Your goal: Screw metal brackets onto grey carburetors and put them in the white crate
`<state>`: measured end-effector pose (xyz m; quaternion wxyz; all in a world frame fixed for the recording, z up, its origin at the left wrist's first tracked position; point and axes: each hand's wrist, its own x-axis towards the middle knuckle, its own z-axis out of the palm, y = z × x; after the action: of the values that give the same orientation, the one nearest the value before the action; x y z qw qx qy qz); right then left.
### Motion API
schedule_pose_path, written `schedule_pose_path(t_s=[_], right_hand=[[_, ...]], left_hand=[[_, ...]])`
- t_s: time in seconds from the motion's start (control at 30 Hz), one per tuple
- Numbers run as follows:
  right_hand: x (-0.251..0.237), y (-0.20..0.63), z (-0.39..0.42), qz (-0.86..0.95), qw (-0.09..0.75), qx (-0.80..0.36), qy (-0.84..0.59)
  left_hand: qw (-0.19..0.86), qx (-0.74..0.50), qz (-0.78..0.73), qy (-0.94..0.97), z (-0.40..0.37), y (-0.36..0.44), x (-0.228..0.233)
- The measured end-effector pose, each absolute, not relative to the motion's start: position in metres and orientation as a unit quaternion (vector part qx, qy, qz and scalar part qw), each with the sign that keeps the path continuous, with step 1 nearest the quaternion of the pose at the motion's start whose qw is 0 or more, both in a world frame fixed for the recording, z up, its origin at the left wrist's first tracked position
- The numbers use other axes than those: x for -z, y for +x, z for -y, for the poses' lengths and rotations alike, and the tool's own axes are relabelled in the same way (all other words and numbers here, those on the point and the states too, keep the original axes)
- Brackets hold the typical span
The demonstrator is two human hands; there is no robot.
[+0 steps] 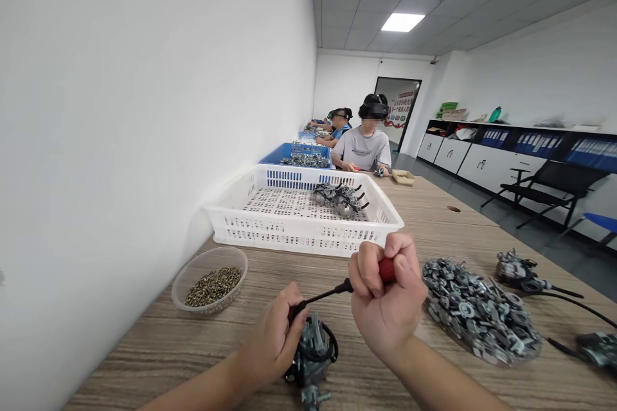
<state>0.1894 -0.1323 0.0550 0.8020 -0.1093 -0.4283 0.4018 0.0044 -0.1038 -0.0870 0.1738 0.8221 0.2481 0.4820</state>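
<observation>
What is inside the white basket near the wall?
The white basket holds a small cluster of metal parts with black hoses near its far right side. The rest of its perforated floor shows bare. The near wall hides the strip of floor right behind it.

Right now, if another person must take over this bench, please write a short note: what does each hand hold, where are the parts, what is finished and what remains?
Left hand: closed on the metal assembly, steadying it on the table.
Right hand: fist around the red-handled screwdriver, tip pointing down at the assembly beside the left fingers.
Parts: clear bowl of screws at left; pile of metal plates at right; more assemblies with cables far right.
Done: a few assemblies lie in the white basket.
Left: the one in hand is not yet in the basket; the ones at right lie untouched.
</observation>
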Motion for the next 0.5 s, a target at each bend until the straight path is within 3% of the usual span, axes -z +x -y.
schedule_pose_path(t_s=[0.27, 0.5], right_hand=[[-0.046, 0.212, 0.103, 0.509, 0.704, -0.455, -0.197], [-0.049, 0.222, 0.118, 0.687, 0.601, -0.332, -0.240]], left_hand=[[0.133, -0.492, -0.265, 0.819, 0.100, 0.002, 0.096], [0.117, -0.494, -0.282, 0.815, 0.096, 0.002, 0.097]])
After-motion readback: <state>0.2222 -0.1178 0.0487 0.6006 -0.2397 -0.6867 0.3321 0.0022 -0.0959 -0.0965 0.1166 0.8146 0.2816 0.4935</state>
